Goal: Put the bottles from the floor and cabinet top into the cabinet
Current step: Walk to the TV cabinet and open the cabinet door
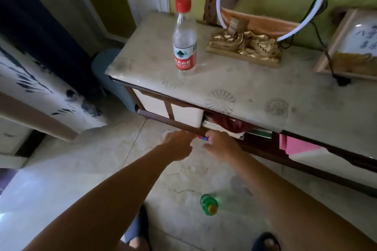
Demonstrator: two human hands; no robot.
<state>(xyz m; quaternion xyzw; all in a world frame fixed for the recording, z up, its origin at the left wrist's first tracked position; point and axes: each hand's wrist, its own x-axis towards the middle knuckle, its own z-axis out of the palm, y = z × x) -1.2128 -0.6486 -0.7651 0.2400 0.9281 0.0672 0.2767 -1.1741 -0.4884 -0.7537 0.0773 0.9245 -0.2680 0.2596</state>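
Note:
A clear water bottle [184, 36] with a red cap and red label stands upright on the cabinet top [244, 85]. A green bottle [209, 204] with a yellow cap stands on the floor tiles between my arms. My left hand [179, 144] and my right hand [222, 146] are close together just below the cabinet's front edge, both blurred. My right hand's fingers curl around a small red and blue item [203, 138], mostly hidden. My left hand's fingers are curled by the lower corner of the white cabinet door [183, 115]; whether it grips the door is unclear.
Inside the open cabinet I see books, a dark red cloth [230, 124] and a pink sheet [295, 145]. A gold ornament [244, 49], a white ring light [271, 2] and a framed picture [350, 47] sit on top. A blue stool [106, 67] stands to the left.

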